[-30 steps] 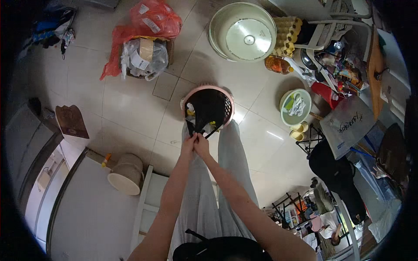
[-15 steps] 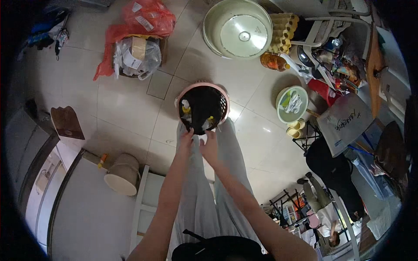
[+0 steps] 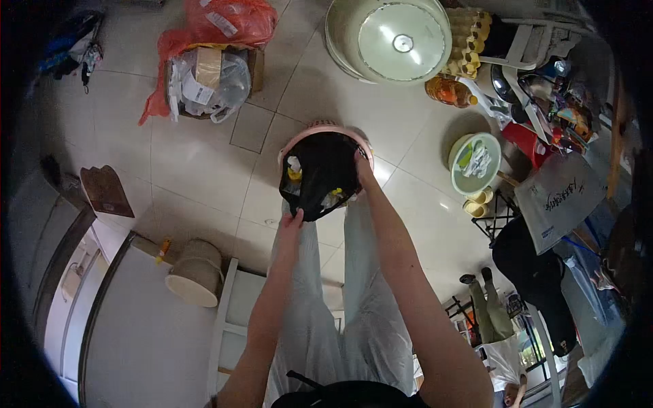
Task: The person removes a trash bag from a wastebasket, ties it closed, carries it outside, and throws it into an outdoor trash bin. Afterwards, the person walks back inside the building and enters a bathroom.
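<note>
A pink basket (image 3: 325,127) stands on the floor in front of my legs, lined with a black plastic bag (image 3: 318,173). Inside the bag lie a white and yellow item (image 3: 294,168) and some crumpled clear and yellow wrapping (image 3: 332,198). My left hand (image 3: 292,222) pinches the bag's near edge and draws it out over the basket's front. At the right rim my right hand (image 3: 364,167) is closed on the bag's edge, its fingertips partly hidden against the black plastic.
A box of plastic packaging (image 3: 255,68) with a red bag (image 3: 228,22) stands at the far left. Large basins (image 3: 333,47), an oil bottle (image 3: 449,91) and a green tub (image 3: 454,163) are to the right. A bucket (image 3: 197,268) stands at left. A person (image 3: 502,353) is at lower right.
My right hand has moved from the bag's near edge, beside my left hand, up and right to the basket's right rim. My left hand has stayed at the near edge.
</note>
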`<state>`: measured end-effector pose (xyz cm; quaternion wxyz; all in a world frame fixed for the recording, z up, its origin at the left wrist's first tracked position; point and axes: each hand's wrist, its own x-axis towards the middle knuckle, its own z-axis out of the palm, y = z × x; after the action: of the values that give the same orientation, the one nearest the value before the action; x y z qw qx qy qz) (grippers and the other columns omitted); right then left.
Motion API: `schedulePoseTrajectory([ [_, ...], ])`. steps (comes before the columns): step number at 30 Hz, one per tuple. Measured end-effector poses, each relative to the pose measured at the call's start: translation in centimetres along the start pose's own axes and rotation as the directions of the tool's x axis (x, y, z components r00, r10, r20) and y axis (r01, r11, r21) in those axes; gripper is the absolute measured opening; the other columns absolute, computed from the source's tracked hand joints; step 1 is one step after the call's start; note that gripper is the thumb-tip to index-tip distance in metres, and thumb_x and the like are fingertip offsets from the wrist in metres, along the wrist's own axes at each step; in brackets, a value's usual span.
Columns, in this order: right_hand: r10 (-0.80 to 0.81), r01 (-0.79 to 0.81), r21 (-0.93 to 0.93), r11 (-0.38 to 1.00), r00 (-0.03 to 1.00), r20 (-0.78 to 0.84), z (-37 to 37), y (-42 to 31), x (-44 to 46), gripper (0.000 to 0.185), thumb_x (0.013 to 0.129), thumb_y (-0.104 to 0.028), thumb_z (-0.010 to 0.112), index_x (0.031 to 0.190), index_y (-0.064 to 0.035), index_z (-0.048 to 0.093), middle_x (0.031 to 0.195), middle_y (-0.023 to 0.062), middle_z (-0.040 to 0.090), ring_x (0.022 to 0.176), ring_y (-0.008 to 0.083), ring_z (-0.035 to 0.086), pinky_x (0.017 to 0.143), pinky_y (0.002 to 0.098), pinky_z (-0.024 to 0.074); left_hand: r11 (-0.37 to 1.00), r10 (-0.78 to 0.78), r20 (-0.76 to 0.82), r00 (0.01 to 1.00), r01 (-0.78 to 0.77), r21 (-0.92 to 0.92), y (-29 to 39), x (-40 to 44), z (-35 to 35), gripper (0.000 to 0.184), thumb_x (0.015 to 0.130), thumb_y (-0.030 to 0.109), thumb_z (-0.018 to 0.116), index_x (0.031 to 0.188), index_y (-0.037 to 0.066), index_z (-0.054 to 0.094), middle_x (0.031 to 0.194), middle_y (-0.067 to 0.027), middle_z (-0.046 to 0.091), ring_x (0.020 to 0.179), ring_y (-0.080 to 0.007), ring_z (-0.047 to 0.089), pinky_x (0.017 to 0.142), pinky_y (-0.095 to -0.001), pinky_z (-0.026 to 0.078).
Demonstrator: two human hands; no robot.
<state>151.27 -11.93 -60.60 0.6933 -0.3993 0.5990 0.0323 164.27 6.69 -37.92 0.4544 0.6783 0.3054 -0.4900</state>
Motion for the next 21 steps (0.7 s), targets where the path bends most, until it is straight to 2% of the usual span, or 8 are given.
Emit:
schedulePoseTrajectory([
  [2, -0.083, 0.102, 0.245, 0.964, 0.993, -0.085, 0.8, -1.3, -0.6, 0.041, 0.086, -0.033, 0.042, 0.111, -0.0018, 0.051, 0.098, 0.0106, 0.055, 0.091, 0.0197, 0.050, 0.081, 0.0286, 0.0385, 0.999, -0.002, 0.046, 0.999, 0.000, 0.038, 0.2, 0.1, -0.3, 0.021, 0.080, 0.029, 0.060, 0.078, 0.009, 0.056, 0.072, 0.0034, 0.051, 0.068, -0.0080, 0.048, 0.065, -0.0239, 0.039],
  [3, -0.081, 0.099, 0.249, 0.963, 0.993, -0.083, 0.9, -1.2, -0.5, 0.041, 0.086, -0.033, 0.042, 0.111, -0.0018, 0.051, 0.098, 0.0106, 0.055, 0.091, 0.0197, 0.050, 0.081, 0.0286, 0.0385, 0.998, -0.004, 0.069, 0.998, 0.000, 0.055, 0.3, 0.0, -0.4, 0.020, 0.079, 0.029, 0.061, 0.080, 0.009, 0.058, 0.075, 0.0033, 0.053, 0.070, -0.0080, 0.049, 0.066, -0.0242, 0.039],
  [6, -0.052, 0.059, 0.258, 0.964, 0.998, -0.032, 0.1, -1.6, -0.4, 0.041, 0.088, -0.030, 0.040, 0.121, -0.0036, 0.041, 0.115, 0.0065, 0.048, 0.103, 0.0173, 0.045, 0.090, 0.0282, 0.0343, 0.998, -0.028, 0.053, 0.998, 0.025, 0.066, 0.5, -0.2, -0.3, 0.019, 0.079, 0.027, 0.061, 0.086, 0.009, 0.059, 0.078, 0.0036, 0.054, 0.071, -0.0078, 0.050, 0.066, -0.0241, 0.040],
  [12, 0.003, 0.004, 0.341, 0.940, 1.000, -0.020, 1.2, -3.6, -1.6, 0.040, 0.089, -0.030, 0.040, 0.119, -0.0037, 0.044, 0.114, 0.0060, 0.049, 0.102, 0.0185, 0.046, 0.090, 0.0287, 0.0349, 0.996, -0.083, 0.122, 0.989, 0.085, -0.010, 0.0, 0.6, -1.0, 0.019, 0.079, 0.024, 0.062, 0.090, 0.010, 0.059, 0.082, 0.0030, 0.055, 0.076, -0.0088, 0.051, 0.071, -0.0254, 0.041],
  [15, 0.056, -0.032, 0.374, 0.927, 0.997, -0.053, 1.2, -3.2, -0.8, 0.040, 0.088, -0.030, 0.041, 0.118, -0.0037, 0.044, 0.113, 0.0066, 0.050, 0.101, 0.0192, 0.047, 0.090, 0.0290, 0.0353, 1.000, -0.019, 0.117, 0.993, 0.019, 0.002, -0.1, 1.3, -0.7, 0.019, 0.079, 0.026, 0.062, 0.081, 0.008, 0.057, 0.075, 0.0049, 0.052, 0.072, -0.0053, 0.045, 0.063, -0.0210, 0.034],
  [19, 0.052, -0.033, 0.387, 0.922, 0.998, -0.038, 1.0, -1.8, 0.3, 0.040, 0.088, -0.030, 0.041, 0.117, -0.0032, 0.046, 0.110, 0.0079, 0.052, 0.099, 0.0198, 0.048, 0.089, 0.0287, 0.0359, 0.999, 0.015, 0.094, 0.995, -0.019, 0.041, -0.1, 1.5, -0.4, 0.017, 0.079, 0.024, 0.062, 0.084, 0.008, 0.059, 0.077, 0.0053, 0.054, 0.073, -0.0048, 0.047, 0.064, -0.0205, 0.035],
  [21, 0.100, -0.087, 0.425, 0.901, 0.995, -0.009, 0.9, -1.4, 0.6, 0.043, 0.086, -0.033, 0.045, 0.117, -0.0027, 0.046, 0.108, 0.0085, 0.052, 0.097, 0.0204, 0.048, 0.087, 0.0302, 0.0360, 1.000, 0.011, 0.098, 0.995, -0.013, 0.021, 0.0, 1.4, -0.4, 0.016, 0.079, 0.023, 0.062, 0.084, 0.008, 0.059, 0.078, 0.0054, 0.054, 0.073, -0.0045, 0.047, 0.065, -0.0202, 0.036],
])
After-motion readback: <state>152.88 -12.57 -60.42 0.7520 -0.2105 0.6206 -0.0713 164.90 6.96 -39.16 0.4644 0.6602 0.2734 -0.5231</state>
